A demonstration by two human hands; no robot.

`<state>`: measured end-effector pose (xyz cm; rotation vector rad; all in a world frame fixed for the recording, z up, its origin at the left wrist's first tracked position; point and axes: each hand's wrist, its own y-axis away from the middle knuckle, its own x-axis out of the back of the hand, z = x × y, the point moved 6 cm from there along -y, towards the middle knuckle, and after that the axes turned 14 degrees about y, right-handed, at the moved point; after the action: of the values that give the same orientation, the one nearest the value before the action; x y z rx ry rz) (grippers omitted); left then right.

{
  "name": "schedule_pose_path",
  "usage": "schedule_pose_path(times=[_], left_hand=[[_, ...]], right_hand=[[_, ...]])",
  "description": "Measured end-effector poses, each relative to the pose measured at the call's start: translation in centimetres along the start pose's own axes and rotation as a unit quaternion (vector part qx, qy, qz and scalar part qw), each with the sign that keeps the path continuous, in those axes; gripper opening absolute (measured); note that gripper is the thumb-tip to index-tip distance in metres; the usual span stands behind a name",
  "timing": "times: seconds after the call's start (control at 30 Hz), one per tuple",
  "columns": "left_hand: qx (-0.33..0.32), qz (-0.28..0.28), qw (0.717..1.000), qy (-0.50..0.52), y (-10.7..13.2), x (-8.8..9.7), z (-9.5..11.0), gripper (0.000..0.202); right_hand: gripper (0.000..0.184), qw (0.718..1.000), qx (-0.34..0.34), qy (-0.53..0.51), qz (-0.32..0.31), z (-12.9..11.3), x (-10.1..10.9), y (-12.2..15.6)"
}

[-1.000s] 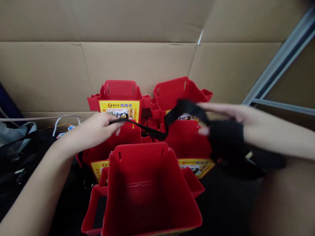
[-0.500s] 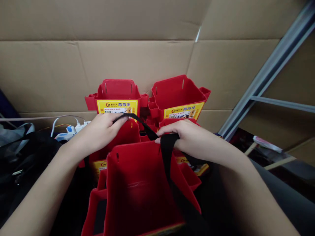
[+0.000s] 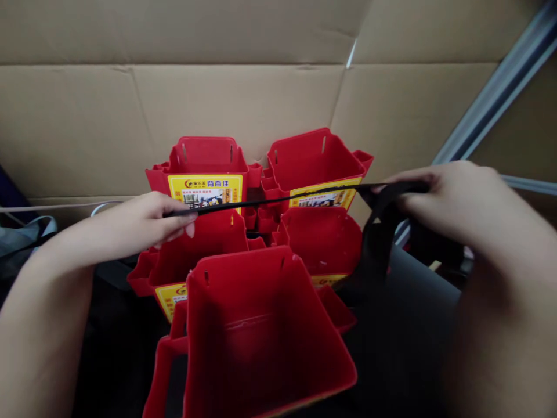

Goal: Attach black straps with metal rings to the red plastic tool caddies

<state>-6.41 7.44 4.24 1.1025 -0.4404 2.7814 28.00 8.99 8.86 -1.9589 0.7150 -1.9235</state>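
Two sets of fingers point(image 3: 178, 223) point(image 3: 420, 204) — drawn together — pinch a black strap point(image 3: 261, 202).

Black strap point(image 3: 243, 204), taut and almost level in midair, slackly looped at right.

Creased cardboard point(image 3: 235, 110) spans the background, with a metal frame point(image 3: 496, 100) at right and a pale cable point(image 3: 52, 207) at left.

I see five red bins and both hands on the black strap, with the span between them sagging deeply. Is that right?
The sag is wrong: the head view shows the black strap nearly straight from left hand to right hand. The rest stands.
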Motion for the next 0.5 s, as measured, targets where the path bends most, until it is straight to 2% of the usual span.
schedule_pose_path(times=[0.07, 0.13, 0.23, 0.37, 0.43, 0.5], left_hand=[[0.017, -0.051, 0.998, 0.039, -0.2, -1.1, 0.1, 0.027], [0.016, -0.017, 0.995, 0.101, -0.9, -2.0, 0.6, 0.025], [0.005, 0.006, 0.989, 0.148, -2.3, -4.2, 1.7, 0.022], [-0.020, -0.045, 0.990, 0.129, -4.1, -7.2, 3.8, 0.014], [-0.037, -0.064, 0.990, 0.122, -4.9, -8.0, 4.7, 0.012], [-0.056, -0.055, 0.992, 0.100, -5.9, -8.5, 5.0, 0.016]], right_hand=[[0.032, 0.999, -0.034, -0.008, 0.012, 1.4, 0.2, -0.1], [0.041, 0.999, -0.009, -0.035, 0.012, 1.2, 0.2, -0.1], [0.054, 0.989, 0.071, -0.129, -0.004, -0.5, 0.2, 0.5], [0.043, 0.962, 0.071, -0.261, 0.035, -1.6, 1.2, 1.5], [0.037, 0.951, 0.066, -0.300, 0.031, -2.0, 1.4, 1.8], [0.036, 0.946, 0.056, -0.318, 0.011, -2.4, 1.1, 1.9]])
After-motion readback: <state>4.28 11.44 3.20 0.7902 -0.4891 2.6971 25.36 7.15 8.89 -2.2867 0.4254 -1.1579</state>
